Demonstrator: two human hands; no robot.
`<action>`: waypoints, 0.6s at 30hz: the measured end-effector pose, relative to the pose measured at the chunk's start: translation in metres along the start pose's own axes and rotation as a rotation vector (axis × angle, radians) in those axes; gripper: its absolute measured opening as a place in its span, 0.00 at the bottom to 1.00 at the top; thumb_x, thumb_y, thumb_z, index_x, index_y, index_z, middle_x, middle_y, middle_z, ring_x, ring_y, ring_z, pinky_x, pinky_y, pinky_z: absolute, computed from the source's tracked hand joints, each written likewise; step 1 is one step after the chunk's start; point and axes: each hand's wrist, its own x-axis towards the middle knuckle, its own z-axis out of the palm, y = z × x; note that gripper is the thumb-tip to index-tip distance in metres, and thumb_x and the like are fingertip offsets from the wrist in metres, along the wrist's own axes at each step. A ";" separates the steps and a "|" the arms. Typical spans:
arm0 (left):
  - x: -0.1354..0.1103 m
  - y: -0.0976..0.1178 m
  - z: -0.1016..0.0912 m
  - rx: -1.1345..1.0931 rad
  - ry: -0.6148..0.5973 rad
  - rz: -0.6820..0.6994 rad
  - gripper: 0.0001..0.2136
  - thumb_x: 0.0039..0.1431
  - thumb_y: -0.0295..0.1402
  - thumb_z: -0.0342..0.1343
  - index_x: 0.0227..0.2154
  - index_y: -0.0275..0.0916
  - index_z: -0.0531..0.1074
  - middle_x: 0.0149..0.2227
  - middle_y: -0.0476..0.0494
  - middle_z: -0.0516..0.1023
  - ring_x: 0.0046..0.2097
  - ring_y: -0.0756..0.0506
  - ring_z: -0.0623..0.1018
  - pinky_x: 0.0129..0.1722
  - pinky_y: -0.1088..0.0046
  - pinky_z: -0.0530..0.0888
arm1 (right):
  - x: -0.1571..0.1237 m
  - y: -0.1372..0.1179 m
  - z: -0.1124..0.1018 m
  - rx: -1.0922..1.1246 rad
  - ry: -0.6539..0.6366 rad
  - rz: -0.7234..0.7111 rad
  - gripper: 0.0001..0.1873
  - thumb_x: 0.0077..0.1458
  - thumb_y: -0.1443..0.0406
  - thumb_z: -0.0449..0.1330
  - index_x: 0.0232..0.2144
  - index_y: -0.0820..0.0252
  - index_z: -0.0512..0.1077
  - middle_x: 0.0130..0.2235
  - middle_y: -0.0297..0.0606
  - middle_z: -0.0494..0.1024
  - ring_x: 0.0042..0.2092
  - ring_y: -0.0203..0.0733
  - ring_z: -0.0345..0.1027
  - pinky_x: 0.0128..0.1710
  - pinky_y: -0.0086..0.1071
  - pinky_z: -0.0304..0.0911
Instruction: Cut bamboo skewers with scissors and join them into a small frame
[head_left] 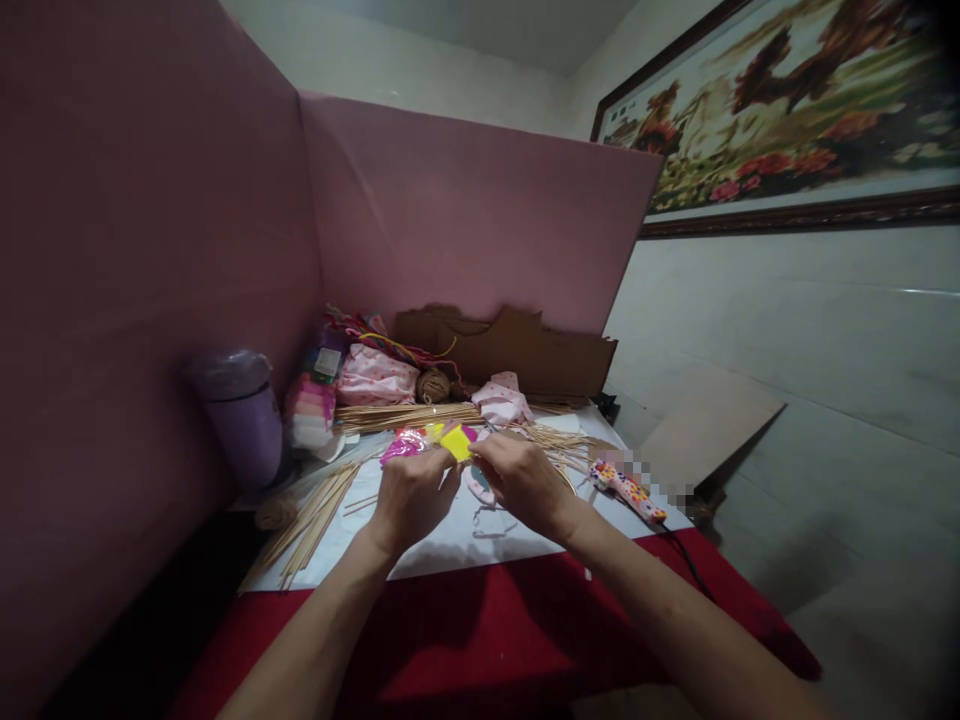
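Note:
Above the middle of the table, both hands pinch a small bright yellow piece (456, 442), flat and roughly square; its material I cannot make out. My left hand (415, 492) is closed at its lower left edge, and my right hand (525, 482) is closed at its right edge. Just behind the left hand lies a shiny clear packet with magenta contents (403, 446). Under and beside the right hand, a small pale rounded object (480, 487) shows in part. A thin white strip (491, 524) lies on the white cover between my wrists.
Wooden sticks (322, 525) lie at the left, with another bundle (409, 417) behind. A purple lidded container (244, 425), a twine ball (433, 386) and pink patterned cloth (379, 375) stand further back. A flower-patterned corded tool (628, 490) lies right. Torn cardboard (517, 350) leans against the pink partition (472, 210).

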 end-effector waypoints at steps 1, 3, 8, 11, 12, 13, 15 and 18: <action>0.000 0.000 -0.001 0.010 0.016 0.023 0.09 0.55 0.29 0.50 0.21 0.38 0.67 0.18 0.49 0.70 0.21 0.51 0.67 0.23 0.74 0.57 | 0.000 0.001 -0.001 0.005 0.014 -0.018 0.06 0.58 0.69 0.52 0.33 0.63 0.69 0.31 0.39 0.74 0.33 0.38 0.66 0.32 0.28 0.56; 0.000 0.000 -0.004 0.022 0.041 0.061 0.09 0.56 0.29 0.49 0.21 0.38 0.68 0.19 0.48 0.71 0.22 0.51 0.68 0.24 0.74 0.58 | -0.001 0.002 -0.003 0.018 0.051 -0.056 0.09 0.60 0.68 0.50 0.32 0.64 0.69 0.30 0.39 0.73 0.32 0.37 0.66 0.32 0.28 0.56; 0.000 0.002 -0.012 -0.024 0.112 0.139 0.09 0.57 0.29 0.49 0.23 0.39 0.70 0.22 0.46 0.72 0.26 0.51 0.71 0.28 0.76 0.63 | -0.006 0.000 -0.013 0.013 0.166 -0.129 0.13 0.62 0.66 0.47 0.31 0.64 0.70 0.27 0.38 0.72 0.30 0.35 0.64 0.31 0.28 0.55; 0.000 0.002 -0.014 -0.042 0.193 0.190 0.06 0.56 0.29 0.51 0.26 0.39 0.71 0.24 0.46 0.73 0.27 0.51 0.72 0.30 0.75 0.65 | -0.009 -0.004 -0.019 -0.008 0.230 -0.150 0.11 0.61 0.67 0.49 0.32 0.63 0.71 0.27 0.38 0.72 0.30 0.35 0.64 0.31 0.28 0.56; 0.000 0.003 -0.015 -0.043 0.219 0.207 0.05 0.55 0.28 0.52 0.28 0.39 0.71 0.25 0.46 0.74 0.28 0.50 0.72 0.30 0.75 0.65 | -0.010 -0.006 -0.020 -0.024 0.249 -0.158 0.11 0.61 0.68 0.50 0.32 0.63 0.71 0.27 0.38 0.72 0.30 0.35 0.64 0.32 0.28 0.56; 0.000 0.003 -0.015 -0.042 0.243 0.222 0.04 0.55 0.28 0.52 0.29 0.40 0.72 0.27 0.45 0.74 0.29 0.50 0.72 0.31 0.75 0.66 | -0.011 -0.007 -0.022 -0.042 0.266 -0.166 0.11 0.61 0.68 0.50 0.33 0.63 0.72 0.27 0.38 0.73 0.30 0.35 0.65 0.31 0.28 0.57; 0.000 0.004 -0.016 -0.037 0.286 0.245 0.04 0.54 0.27 0.54 0.31 0.40 0.72 0.28 0.45 0.75 0.30 0.50 0.73 0.33 0.74 0.67 | -0.012 -0.009 -0.024 -0.068 0.295 -0.181 0.10 0.60 0.69 0.51 0.33 0.64 0.72 0.27 0.38 0.73 0.31 0.36 0.65 0.31 0.29 0.57; 0.000 0.004 -0.018 -0.048 0.303 0.252 0.04 0.54 0.27 0.54 0.32 0.40 0.72 0.28 0.44 0.75 0.31 0.49 0.74 0.34 0.73 0.69 | -0.012 -0.010 -0.026 -0.080 0.322 -0.205 0.09 0.59 0.69 0.52 0.34 0.64 0.72 0.27 0.38 0.73 0.31 0.36 0.66 0.31 0.29 0.58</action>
